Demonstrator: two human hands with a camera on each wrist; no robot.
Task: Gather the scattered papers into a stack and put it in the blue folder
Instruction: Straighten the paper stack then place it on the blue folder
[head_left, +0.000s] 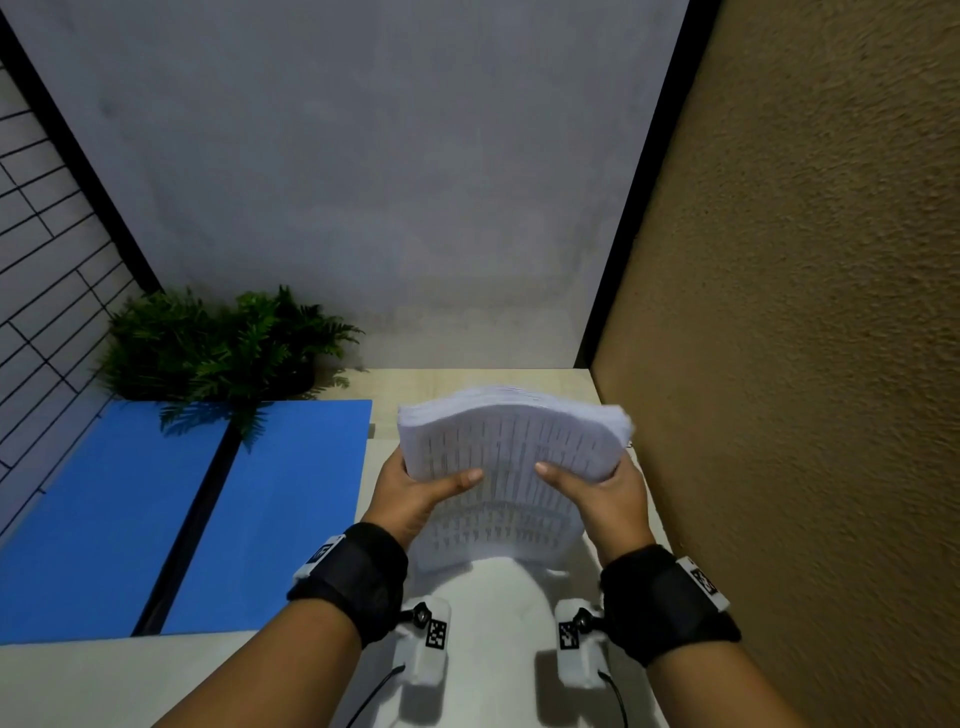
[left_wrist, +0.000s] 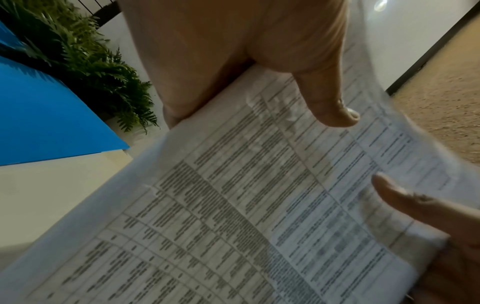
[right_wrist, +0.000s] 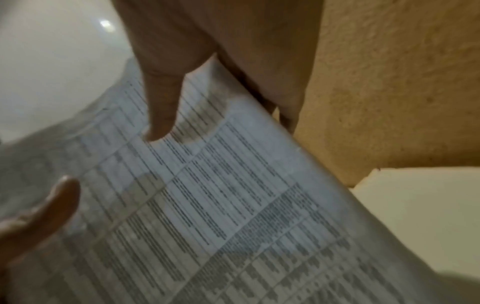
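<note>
A thick stack of printed papers (head_left: 511, 452) (left_wrist: 233, 205) (right_wrist: 221, 195) stands tilted on its lower edge on the table, its top bowed. My left hand (head_left: 415, 486) grips its left side, thumb on the printed face and fingers behind. My right hand (head_left: 602, 486) grips the right side the same way. Both thumbs show on the page in the wrist views. The blue folder (head_left: 171, 509) (left_wrist: 39, 115) lies open and flat to the left of the stack, with a dark spine down its middle.
A green fern plant (head_left: 218, 343) (left_wrist: 85, 57) sits at the back left, its fronds overhanging the folder's far edge. A textured brown wall (head_left: 805, 312) (right_wrist: 389, 82) runs close along the right. A grey panel stands behind the light table (head_left: 130, 680).
</note>
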